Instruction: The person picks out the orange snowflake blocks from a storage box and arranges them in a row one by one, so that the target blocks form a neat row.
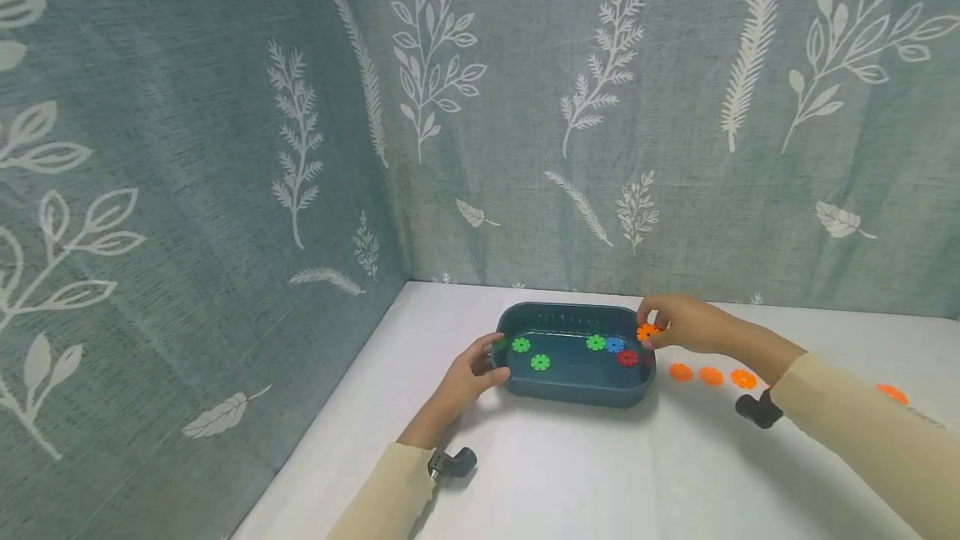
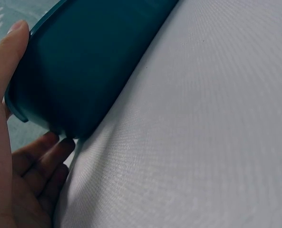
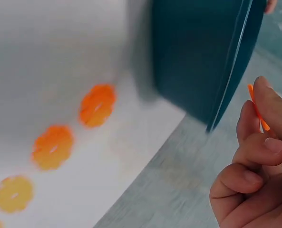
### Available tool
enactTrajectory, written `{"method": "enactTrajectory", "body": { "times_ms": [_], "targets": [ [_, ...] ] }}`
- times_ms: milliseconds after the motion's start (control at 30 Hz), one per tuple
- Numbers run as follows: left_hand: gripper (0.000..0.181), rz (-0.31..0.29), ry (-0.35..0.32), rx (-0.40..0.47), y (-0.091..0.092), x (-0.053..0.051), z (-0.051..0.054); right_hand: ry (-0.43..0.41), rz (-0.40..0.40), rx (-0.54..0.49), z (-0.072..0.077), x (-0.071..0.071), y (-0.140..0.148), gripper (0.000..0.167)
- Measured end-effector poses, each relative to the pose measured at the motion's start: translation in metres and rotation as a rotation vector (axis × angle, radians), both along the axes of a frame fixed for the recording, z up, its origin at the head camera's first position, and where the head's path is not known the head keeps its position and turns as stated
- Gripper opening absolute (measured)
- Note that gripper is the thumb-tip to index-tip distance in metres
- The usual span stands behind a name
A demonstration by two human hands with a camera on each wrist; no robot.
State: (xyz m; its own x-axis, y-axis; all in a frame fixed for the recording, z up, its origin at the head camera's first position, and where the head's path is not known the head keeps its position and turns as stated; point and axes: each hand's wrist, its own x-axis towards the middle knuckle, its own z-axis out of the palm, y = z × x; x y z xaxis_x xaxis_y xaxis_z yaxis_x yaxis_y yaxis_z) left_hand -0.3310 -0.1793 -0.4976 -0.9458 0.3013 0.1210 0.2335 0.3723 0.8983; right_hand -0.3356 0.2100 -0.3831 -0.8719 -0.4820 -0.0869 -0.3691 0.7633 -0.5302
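A dark teal plastic basket (image 1: 573,392) stands on the white table. My left hand (image 1: 467,373) holds its left end, the thumb at the near side and the fingers round the end; in the left wrist view the thumb and fingertips meet the basket wall (image 2: 83,61). Over the basket's right rim, my right hand (image 1: 686,323) pinches an orange flower-shaped disc (image 1: 647,332) between thumb and forefinger. The right wrist view shows this disc (image 3: 258,111) edge-on. Inside the basket lie several green discs (image 1: 540,362), a blue disc (image 1: 615,345) and a red disc (image 1: 627,358).
Right of the basket, a row of orange discs (image 1: 711,376) lies on the table (image 1: 570,473), under and beside my right forearm. Another orange disc (image 1: 892,394) is farther right. A leaf-patterned curtain (image 1: 525,215) borders the table behind and at the left.
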Motion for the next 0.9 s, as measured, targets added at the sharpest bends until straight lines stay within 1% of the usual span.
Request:
{"method": "enactTrajectory", "body": {
  "times_ms": [133, 300, 433, 567, 633, 667, 833, 900],
  "targets": [
    [0.064, -0.008, 0.003, -0.007, 0.001, -0.001, -0.001, 0.021, -0.057, -0.003, -0.004, 0.007, 0.029, 0.033],
    [0.062, -0.002, 0.006, -0.019, 0.002, -0.001, -0.001, 0.021, -0.123, -0.025, -0.014, 0.012, 0.065, 0.035],
    [0.062, 0.006, 0.002, -0.023, 0.000, 0.000, -0.001, -0.009, -0.159, -0.039, -0.025, 0.017, 0.090, 0.037],
    [0.064, -0.010, 0.000, -0.010, -0.002, 0.000, -0.001, -0.014, -0.185, -0.061, -0.033, 0.027, 0.114, 0.037],
    [0.066, -0.019, -0.003, -0.007, -0.001, 0.000, 0.000, -0.004, -0.196, -0.078, -0.035, 0.032, 0.125, 0.036],
    [0.067, -0.022, -0.006, -0.008, -0.001, 0.001, 0.002, -0.001, -0.199, -0.085, -0.037, 0.034, 0.131, 0.036],
    [0.072, -0.035, -0.003, -0.020, 0.003, 0.017, 0.027, 0.001, -0.238, -0.097, -0.044, 0.045, 0.156, 0.037],
    [0.072, -0.037, 0.003, -0.022, 0.003, 0.023, 0.034, -0.006, -0.260, -0.085, -0.047, 0.047, 0.166, 0.038]
  ]
}}
